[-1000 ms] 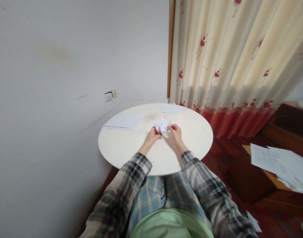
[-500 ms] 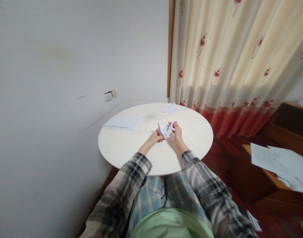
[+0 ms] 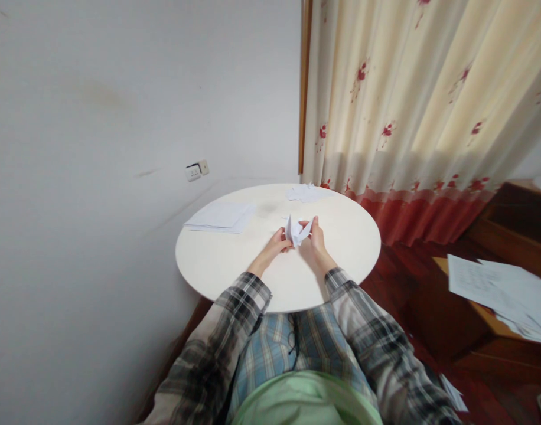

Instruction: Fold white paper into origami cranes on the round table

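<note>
Above the round white table, approx. centre, sits a small folded white paper figure, held clear of the tabletop between both hands. Fold details are too small to resolve; two pointed flaps stick up.

L hand: fingers pinched on the figure's left/lower side, grasping it. R hand: thumb and fingertips closed on the figure's right flap, also grasping. Both wrists angle inward; forearms wear plaid sleeves that cross the table's near edge.

Other items on tabletop:
- Stack of white paper sheets, far-left, well apart from the hands.
- Small crumpled/folded paper pile, far edge, nr. the curtain.

Surroundings:
- Grey wall behind and to the left, w/ a wall socket just above table level.
- Cream curtain w/ red flower print and red hem, right of the wall.
- Loose printed sheets on a dark wood surface, far right, well apart from the table.
</note>
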Demonstrator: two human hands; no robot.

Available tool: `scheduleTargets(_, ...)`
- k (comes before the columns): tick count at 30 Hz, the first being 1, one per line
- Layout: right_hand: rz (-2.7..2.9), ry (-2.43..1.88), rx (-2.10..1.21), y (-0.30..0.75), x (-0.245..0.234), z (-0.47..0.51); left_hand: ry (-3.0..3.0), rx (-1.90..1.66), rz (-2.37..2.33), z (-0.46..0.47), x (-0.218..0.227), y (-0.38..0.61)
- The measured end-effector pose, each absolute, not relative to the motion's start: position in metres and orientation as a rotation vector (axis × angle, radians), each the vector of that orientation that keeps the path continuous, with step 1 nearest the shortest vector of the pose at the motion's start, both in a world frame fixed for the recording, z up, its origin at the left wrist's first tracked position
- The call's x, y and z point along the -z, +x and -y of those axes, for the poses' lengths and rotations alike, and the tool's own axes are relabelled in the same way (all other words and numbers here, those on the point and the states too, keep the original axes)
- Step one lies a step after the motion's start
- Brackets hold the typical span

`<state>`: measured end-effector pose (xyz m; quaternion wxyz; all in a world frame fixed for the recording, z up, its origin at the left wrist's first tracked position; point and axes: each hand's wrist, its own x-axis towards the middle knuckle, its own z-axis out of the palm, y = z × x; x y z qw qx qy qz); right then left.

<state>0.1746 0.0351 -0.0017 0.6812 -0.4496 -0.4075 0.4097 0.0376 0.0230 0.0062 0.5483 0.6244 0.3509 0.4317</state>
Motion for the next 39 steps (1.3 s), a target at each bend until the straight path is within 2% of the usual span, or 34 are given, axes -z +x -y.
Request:
scheduleTargets(24,1.007,-0.95,-0.945,0.173,0.001,-0.033,1.174,-1.295,-0.708,-0.035,0.001,0.033)
scheduleTargets(39,1.154,-1.029,-0.765,0.174,0.022,-0.047,1.199,-1.194,-0.688,-0.032,-0.002,0.035)
